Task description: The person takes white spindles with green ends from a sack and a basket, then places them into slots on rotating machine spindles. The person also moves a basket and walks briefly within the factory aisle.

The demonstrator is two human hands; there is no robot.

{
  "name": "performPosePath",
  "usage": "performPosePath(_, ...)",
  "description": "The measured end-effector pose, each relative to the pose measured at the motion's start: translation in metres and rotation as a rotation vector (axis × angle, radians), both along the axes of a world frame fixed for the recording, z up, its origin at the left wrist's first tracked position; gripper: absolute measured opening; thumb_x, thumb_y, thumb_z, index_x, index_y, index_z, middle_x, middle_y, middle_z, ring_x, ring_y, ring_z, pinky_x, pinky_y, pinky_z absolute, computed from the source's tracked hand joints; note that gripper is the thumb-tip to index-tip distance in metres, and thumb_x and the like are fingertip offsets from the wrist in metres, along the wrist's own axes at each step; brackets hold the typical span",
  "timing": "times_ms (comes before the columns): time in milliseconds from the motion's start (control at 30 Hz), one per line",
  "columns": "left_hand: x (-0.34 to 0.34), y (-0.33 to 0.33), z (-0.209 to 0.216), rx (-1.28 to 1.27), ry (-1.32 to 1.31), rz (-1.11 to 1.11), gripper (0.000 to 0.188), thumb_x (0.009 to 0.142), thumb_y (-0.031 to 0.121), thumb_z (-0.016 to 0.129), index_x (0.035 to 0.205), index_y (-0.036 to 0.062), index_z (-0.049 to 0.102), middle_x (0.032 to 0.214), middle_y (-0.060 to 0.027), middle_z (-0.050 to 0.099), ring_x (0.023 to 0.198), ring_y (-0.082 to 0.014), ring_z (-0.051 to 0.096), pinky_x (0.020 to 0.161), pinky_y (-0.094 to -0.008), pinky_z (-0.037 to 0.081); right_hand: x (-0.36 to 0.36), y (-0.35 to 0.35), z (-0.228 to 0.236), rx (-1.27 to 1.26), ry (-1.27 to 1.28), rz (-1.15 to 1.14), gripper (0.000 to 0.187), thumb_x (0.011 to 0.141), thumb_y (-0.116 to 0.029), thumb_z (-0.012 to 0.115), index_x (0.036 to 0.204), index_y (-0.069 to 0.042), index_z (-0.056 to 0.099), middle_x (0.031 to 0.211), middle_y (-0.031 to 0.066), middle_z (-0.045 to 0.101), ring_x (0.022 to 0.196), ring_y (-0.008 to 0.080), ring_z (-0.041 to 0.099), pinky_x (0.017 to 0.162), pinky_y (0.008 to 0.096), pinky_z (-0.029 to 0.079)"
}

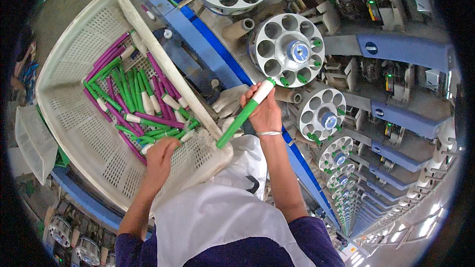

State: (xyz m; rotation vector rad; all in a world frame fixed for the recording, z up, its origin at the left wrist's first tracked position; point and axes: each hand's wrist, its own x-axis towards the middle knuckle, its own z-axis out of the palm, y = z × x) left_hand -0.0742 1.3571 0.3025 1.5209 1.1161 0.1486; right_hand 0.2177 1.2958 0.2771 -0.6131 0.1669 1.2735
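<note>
My right hand (265,111) is closed around a spinning bobbin (242,117), a long green tube with white yarn at its upper end. It is tilted beside the basket's right rim, its white end close to a round grey magazine (284,40) with several holes, some holding green bobbin tips. My left hand (161,157) reaches into a white plastic basket (170,71), fingers curled down at the near edge of a pile of green and purple bobbins (131,91), some carrying white yarn. Its fingertips are partly hidden, so what they grip I cannot make out.
More round magazines (324,113) run in a row along the blue machine (401,113) on the right. A brown paper cone (238,29) sticks out near the blue rail (217,47). A translucent bin (37,141) stands left of the basket. Machinery (62,232) lies at lower left.
</note>
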Motion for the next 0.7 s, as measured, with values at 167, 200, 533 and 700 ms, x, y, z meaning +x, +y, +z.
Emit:
performPosePath(167, 0.069, 0.013, -0.002, 0.326, -0.296, -0.044, 0.030, 0.086, 0.019, 0.058, 0.110, 0.0016, 0.056, 0.107, -0.0152, 0.059, 0.089, -0.0306, 0.059, 0.075, -0.0373, 0.047, -0.011, 0.009, 0.017, -0.006, 0.047, 0.086, 0.040, 0.096, -0.041, 0.041, 0.111, -0.005, 0.047, 0.088, 0.0058, 0.049, 0.080, 0.0190, 0.048, 0.078, 0.0359, 0.044)
performPosePath(200, 0.073, 0.014, -0.001, 0.373, -0.236, -0.183, 0.028, 0.086, 0.020, 0.057, 0.108, 0.0016, 0.057, 0.103, -0.0149, 0.060, 0.086, -0.0315, 0.059, 0.073, -0.0382, 0.047, -0.008, 0.010, 0.017, -0.003, 0.013, 0.058, 0.040, 0.096, -0.041, 0.042, 0.111, -0.005, 0.048, 0.086, 0.0054, 0.048, 0.078, 0.0170, 0.047, 0.076, 0.0331, 0.043)
performPosePath(533, 0.017, -0.020, 0.023, 0.102, -0.450, -0.360, 0.012, 0.084, 0.013, 0.059, 0.086, 0.0037, 0.066, 0.080, -0.0109, 0.065, 0.072, -0.0306, 0.061, 0.064, -0.0380, 0.048, 0.070, 0.003, -0.060, -0.240, 0.302, -0.220, 0.044, 0.095, -0.035, 0.046, 0.115, 0.005, 0.047, 0.085, 0.0085, 0.050, 0.077, 0.0208, 0.051, 0.074, 0.0325, 0.049)
performPosePath(700, 0.058, -0.026, 0.022, 0.167, -0.479, -0.343, 0.011, 0.082, 0.012, 0.062, 0.086, 0.0029, 0.066, 0.081, -0.0107, 0.065, 0.074, -0.0294, 0.061, 0.068, -0.0369, 0.049, 0.081, 0.015, -0.060, -0.209, 0.342, -0.295, 0.042, 0.096, -0.028, 0.045, 0.118, 0.008, 0.044, 0.108, 0.0208, 0.054, 0.098, 0.0320, 0.054, 0.089, 0.0419, 0.050)
